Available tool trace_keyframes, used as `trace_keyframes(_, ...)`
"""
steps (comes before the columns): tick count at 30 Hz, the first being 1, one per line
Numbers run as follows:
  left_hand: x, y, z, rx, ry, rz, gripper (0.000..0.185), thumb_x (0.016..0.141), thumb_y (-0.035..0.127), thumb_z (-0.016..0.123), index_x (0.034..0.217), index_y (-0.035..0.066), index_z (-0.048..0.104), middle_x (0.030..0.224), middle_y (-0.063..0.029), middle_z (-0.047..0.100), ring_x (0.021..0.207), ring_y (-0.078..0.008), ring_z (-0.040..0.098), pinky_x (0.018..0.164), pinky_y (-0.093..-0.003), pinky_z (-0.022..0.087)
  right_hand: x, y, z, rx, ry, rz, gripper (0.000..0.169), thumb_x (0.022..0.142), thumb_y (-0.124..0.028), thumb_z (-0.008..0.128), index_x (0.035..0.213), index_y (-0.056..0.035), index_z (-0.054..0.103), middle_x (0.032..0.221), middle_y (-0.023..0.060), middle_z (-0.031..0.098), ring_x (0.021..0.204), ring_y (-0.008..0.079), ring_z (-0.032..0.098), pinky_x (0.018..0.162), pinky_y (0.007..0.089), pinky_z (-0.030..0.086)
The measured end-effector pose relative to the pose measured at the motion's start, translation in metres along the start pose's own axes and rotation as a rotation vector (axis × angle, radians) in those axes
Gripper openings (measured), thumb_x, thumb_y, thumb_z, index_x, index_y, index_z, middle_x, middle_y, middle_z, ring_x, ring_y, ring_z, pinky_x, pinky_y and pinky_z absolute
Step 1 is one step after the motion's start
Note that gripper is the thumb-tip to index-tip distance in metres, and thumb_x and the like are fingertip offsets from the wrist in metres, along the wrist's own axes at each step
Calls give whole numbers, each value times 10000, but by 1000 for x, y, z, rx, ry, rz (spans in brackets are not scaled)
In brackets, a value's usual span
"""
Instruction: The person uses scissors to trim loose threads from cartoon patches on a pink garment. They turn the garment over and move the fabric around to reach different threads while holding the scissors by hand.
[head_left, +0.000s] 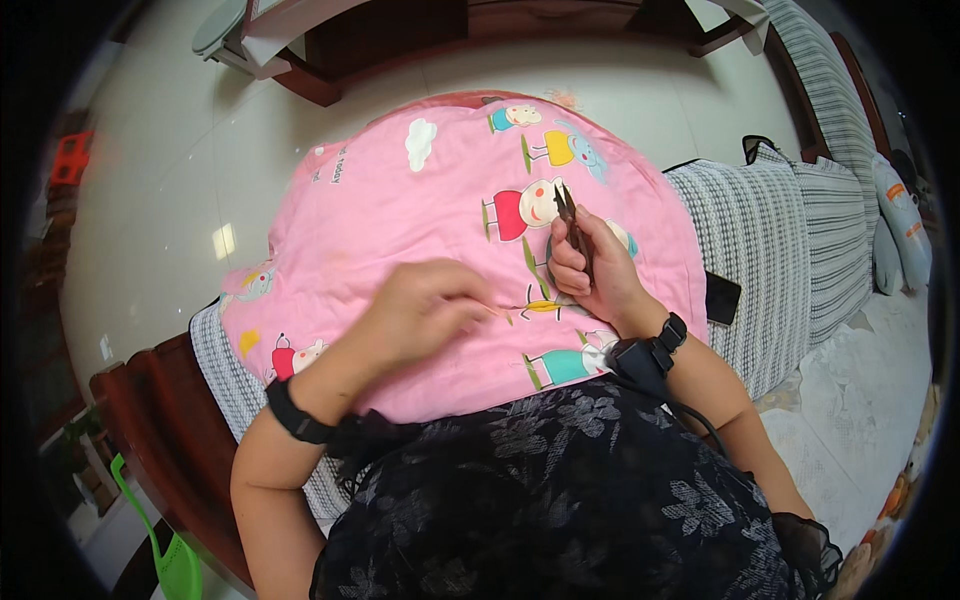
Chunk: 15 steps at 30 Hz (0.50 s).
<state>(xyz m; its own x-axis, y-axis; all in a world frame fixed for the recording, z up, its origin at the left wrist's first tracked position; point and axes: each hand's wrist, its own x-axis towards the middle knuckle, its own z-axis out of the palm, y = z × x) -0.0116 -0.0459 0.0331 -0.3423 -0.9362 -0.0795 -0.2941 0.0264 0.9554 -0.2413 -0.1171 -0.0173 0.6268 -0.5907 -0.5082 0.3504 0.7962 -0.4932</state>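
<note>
A pink quilt with cartoon animals (390, 217) lies spread before me, over my lap. My right hand (596, 262) is closed around small dark thread snips (576, 232), their two pointed blades directed towards the quilt's far edge. My left hand (427, 311), blurred, hovers above the middle of the quilt with its fingers drawn together. A thin, thread-like strand (499, 310) runs from its fingertips towards the yellow figure below my right hand; what exactly the fingertips pinch is too blurred to tell.
A dark phone (722, 298) lies on the striped sofa cover (757, 247) to the right. The sofa's wooden arm (172, 427) is at the left, near a green plastic object (178, 566). Reddish thread scraps (564, 99) lie on the tiled floor beyond the quilt, before a table.
</note>
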Motion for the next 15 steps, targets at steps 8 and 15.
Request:
trace_keyframes(8,-110,-70,-229,1229,961,-420,312,807,35,594,1118,28,580,1017,-132,645,901,-243,625,793,-322,475,-13,-17,-6,-100,132,-65,333,967,-361,350,890,-72,497,585,-31,387,427,45,309,383,191,235)
trace_keyframes(15,-129,-110,-248,1669,380,-913,218,844,252,557,974,85,613,1039,-126,618,933,-298,596,727,-396,477,-23,-28,3,-460,288,-142,370,964,-354,369,877,-40,543,588,-28,413,430,39,309,382,191,228)
